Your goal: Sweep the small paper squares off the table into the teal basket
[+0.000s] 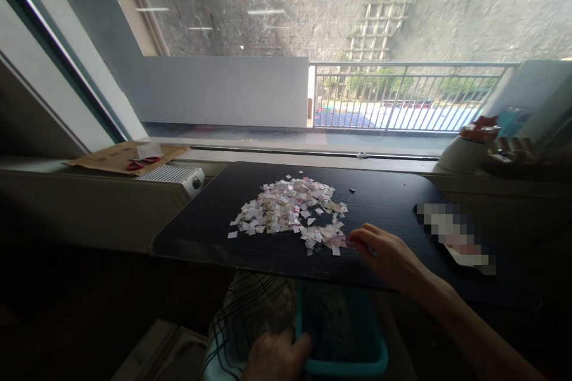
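A heap of small cut paper pieces [281, 205], white and pale pink, lies on the dark table [384, 190]. My right hand [384, 253] reaches in over the table, fingers pinched together at the right edge of a smaller cluster of pieces [324, 237]. A pinkish scrap shows at its fingertips. Below the table edge, my left hand [279, 354] closes at the left rim of a turquoise plastic basin [379, 363]. Its fingers are partly hidden in shadow. The basin's contents are too dark to make out.
A phone-like object [451, 238], blurred out, rests on the table's right side. Red scissors [143, 162] lie on a brown paper envelope [111, 158] at the left sill. A white pot [462, 155] stands at the right sill. A window with a railing [415, 95] is ahead.
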{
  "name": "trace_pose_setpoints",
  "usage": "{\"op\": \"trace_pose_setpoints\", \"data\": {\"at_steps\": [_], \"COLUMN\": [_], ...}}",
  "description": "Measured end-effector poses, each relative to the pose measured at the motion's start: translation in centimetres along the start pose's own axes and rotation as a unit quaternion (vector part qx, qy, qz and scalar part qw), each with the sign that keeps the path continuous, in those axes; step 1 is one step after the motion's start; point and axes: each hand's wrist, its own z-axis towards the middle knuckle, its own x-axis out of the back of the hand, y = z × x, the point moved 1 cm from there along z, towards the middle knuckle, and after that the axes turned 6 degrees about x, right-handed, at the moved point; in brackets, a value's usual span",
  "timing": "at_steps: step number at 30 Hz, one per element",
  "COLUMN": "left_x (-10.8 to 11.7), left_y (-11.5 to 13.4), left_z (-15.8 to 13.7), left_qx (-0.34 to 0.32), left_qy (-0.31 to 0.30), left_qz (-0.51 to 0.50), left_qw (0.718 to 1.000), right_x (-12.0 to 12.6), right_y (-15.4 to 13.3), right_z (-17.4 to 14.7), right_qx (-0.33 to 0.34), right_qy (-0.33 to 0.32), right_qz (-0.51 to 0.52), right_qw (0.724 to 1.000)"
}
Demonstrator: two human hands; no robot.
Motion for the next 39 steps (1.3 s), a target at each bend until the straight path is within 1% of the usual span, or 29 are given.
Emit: {"op": "trace_pose_setpoints", "data": {"at_steps": [2, 6, 10, 14, 19, 25, 30, 35, 39], "left_x": [0.0, 0.1, 0.4, 0.8, 0.7, 0.5, 0.7, 0.4, 0.1], "left_y": [0.1, 0.3, 0.4, 0.6, 0.8, 0.9, 1.1, 1.0, 0.7], "left_z": [0.1, 0.1, -0.1, -0.3, -0.2, -0.2, -0.2, 0.0, 0.1], "left_qx": [0.000, -0.001, 0.006, 0.006, 0.013, 0.021, 0.020, 0.015, 0.011], "left_qy": [-0.011, -0.020, -0.023, -0.027, -0.021, -0.016, -0.010, -0.007, -0.007], "left_qz": [-0.004, -0.020, -0.029, -0.020, -0.014, -0.010, -0.017, -0.014, -0.021], "left_qw": [1.000, 1.000, 0.999, 0.999, 1.000, 1.000, 1.000, 1.000, 1.000], "right_x": [0.3, 1.0, 1.6, 1.7, 1.2, 1.1, 1.7, 2.0, 2.2], "right_y": [-0.2, -0.6, -1.1, -1.0, -0.9, -1.1, -1.1, -0.8, -1.0], "right_z": [-0.8, -2.3, -3.0, -3.0, -2.8, -2.5, -3.1, -3.7, -4.2], "right_qx": [-0.006, -0.023, -0.032, -0.041, -0.039, -0.040, -0.051, -0.077, -0.083], "right_qy": [-0.013, -0.016, -0.050, -0.033, -0.013, -0.015, -0.028, -0.021, -0.030], "right_qz": [0.003, 0.007, 0.022, 0.015, 0.026, 0.006, 0.012, -0.002, 0.004], "right_qw": [1.000, 1.000, 0.998, 0.998, 0.999, 0.999, 0.998, 0.997, 0.996]}}
